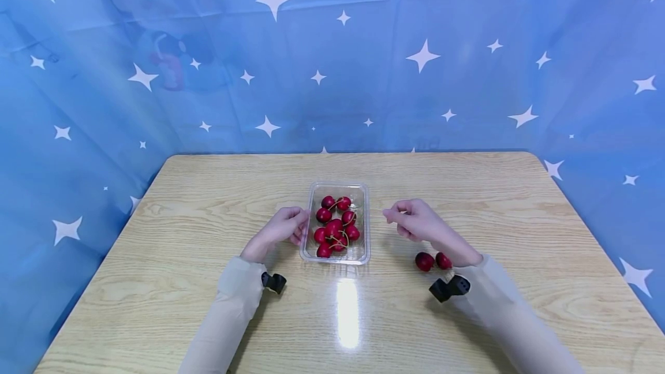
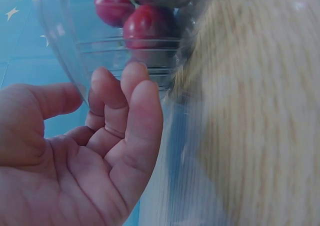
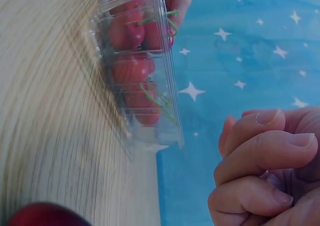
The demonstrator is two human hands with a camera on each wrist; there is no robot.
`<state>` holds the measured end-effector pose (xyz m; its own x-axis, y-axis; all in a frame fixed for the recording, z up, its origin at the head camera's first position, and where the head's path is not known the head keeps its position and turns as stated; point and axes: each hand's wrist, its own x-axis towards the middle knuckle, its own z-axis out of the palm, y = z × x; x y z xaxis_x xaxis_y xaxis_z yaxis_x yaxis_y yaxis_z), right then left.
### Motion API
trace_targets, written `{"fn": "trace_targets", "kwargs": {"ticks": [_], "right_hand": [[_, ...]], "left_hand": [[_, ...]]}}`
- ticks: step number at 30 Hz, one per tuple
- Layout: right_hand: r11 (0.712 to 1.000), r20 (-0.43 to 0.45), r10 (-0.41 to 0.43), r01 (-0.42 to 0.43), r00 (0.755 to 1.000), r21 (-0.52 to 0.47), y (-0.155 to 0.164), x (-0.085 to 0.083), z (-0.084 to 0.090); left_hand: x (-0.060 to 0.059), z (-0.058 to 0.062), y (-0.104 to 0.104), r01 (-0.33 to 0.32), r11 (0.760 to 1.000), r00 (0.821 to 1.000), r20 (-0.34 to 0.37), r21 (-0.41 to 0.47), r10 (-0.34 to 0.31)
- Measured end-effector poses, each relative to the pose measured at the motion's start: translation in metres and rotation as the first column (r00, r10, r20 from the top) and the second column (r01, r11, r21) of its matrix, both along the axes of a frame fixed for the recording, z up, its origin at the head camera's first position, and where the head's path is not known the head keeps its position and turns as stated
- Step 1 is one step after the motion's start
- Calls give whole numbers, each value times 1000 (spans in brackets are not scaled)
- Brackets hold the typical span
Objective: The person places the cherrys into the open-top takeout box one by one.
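Note:
A clear plastic tray [image 1: 340, 186] of several red cherries [image 1: 335, 227] with stems sits mid-table. My left hand [image 1: 281, 229] lies against its left wall, the relaxed fingertips [image 2: 131, 81] at the tray [image 2: 70, 31], and holds nothing. To the right of the tray, apart from it, hovers my right hand [image 1: 414, 220]. Its fingers [image 3: 265, 153] are curled in against the thumb, and I see nothing in them. Two loose cherries [image 1: 424, 261] [image 1: 443, 260] lie on the table just under my right wrist. One of them [image 3: 40, 215] shows blurred in the right wrist view.
The wooden table [image 1: 208, 206] is bordered at the back and sides by a blue star-print curtain [image 1: 332, 62]. A black wrist camera [image 1: 449, 287] sits on my right sleeve and another [image 1: 273, 281] on my left.

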<state>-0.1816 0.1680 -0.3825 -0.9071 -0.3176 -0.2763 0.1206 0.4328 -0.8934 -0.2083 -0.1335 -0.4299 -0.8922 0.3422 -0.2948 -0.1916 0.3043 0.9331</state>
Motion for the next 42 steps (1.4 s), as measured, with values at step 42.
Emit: {"fn": "trace_targets", "kwargs": {"ticks": [42], "right_hand": [[999, 4, -40, 40, 999, -2, 61, 21, -7]], "left_hand": [[13, 32, 3, 41, 999, 999, 3, -5, -41]]}}
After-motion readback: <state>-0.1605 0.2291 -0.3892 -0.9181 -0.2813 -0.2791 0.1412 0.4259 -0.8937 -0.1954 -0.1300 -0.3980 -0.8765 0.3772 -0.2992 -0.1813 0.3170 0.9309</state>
